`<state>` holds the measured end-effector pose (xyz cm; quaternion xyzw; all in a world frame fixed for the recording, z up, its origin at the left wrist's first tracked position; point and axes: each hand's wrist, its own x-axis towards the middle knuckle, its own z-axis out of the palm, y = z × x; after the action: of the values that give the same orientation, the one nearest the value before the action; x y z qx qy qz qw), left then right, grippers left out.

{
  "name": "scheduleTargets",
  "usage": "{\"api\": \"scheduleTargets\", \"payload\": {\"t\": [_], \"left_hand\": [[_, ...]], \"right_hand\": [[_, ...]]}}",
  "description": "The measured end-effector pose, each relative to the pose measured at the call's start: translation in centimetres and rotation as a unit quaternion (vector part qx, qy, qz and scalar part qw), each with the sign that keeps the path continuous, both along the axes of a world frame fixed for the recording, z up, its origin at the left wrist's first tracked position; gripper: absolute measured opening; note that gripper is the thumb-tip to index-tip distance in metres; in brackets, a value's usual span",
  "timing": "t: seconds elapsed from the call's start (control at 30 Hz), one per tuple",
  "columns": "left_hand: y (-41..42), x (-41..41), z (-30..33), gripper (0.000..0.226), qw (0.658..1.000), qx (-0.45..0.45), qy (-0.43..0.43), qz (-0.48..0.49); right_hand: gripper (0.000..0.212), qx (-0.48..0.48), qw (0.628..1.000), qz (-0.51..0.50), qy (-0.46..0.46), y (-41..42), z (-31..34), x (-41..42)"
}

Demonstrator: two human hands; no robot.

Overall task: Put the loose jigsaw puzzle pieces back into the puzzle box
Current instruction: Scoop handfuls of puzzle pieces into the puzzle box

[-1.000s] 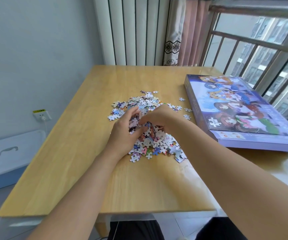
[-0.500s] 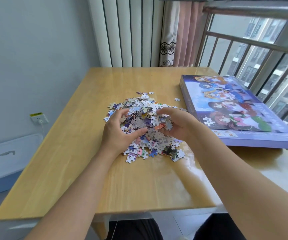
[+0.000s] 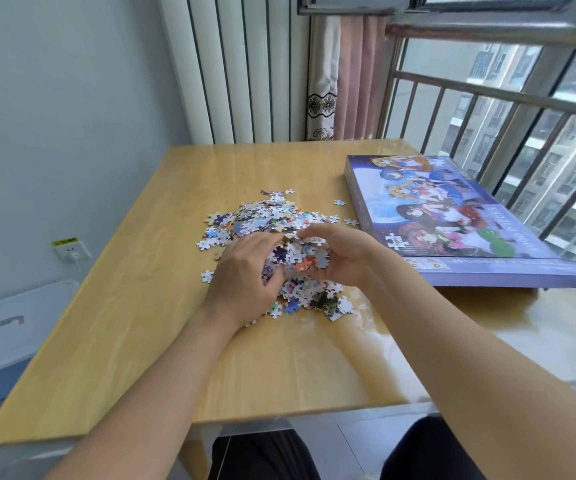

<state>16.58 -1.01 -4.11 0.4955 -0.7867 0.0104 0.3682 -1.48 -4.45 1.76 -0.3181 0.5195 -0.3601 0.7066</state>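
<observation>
I see the table (image 3: 113,323) with the closed box (image 3: 452,223) lying flat at its right side. The pieces (image 3: 265,216) are heaped mid-table, left of the box, a few strays near it. My left hand (image 3: 245,275) and right hand (image 3: 345,258) curl together, cupping a handful (image 3: 297,254) above the heap.

Both hands now cup a clump of puzzle pieces (image 3: 297,254) between them: the left hand (image 3: 245,271) and right hand (image 3: 345,258) press closer together, the clump seemingly raised slightly above the pile (image 3: 269,220).
</observation>
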Motion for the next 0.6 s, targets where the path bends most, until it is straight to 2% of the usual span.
{"api": "scheduleTargets", "payload": {"t": [0.1,0.23,0.3,0.37,0.43,0.6], "left_hand": [[-0.1,-1.2,1.0,0.048,0.999,-0.02,-0.035,0.017],[-0.1,-2.2,1.8,0.051,0.998,-0.004,-0.054,0.007],[0.0,-2.1,1.9,0.051,1.0,0.006,-0.021,0.011],[0.1,-1.7,2.0,0.048,0.998,0.012,0.047,0.036],[0.2,-1.4,2.1,0.046,0.992,0.021,0.107,0.063],[0.5,-2.0,2.4,0.044,0.986,0.056,0.148,0.055]], "right_hand": [[0.003,-0.028,0.999,0.028,0.003,0.0,0.4,0.0],[0.007,-0.045,0.996,0.055,-0.046,0.3,0.7,-0.2],[0.01,-0.043,0.998,0.032,-0.045,0.3,0.6,-0.5],[0.014,-0.035,0.998,0.005,-0.053,0.3,0.5,-0.9],[0.009,-0.023,0.997,-0.008,-0.07,0.5,0.7,-1.3],[0.02,0.001,0.998,-0.029,-0.06,0.3,1.6,-1.6]]}}
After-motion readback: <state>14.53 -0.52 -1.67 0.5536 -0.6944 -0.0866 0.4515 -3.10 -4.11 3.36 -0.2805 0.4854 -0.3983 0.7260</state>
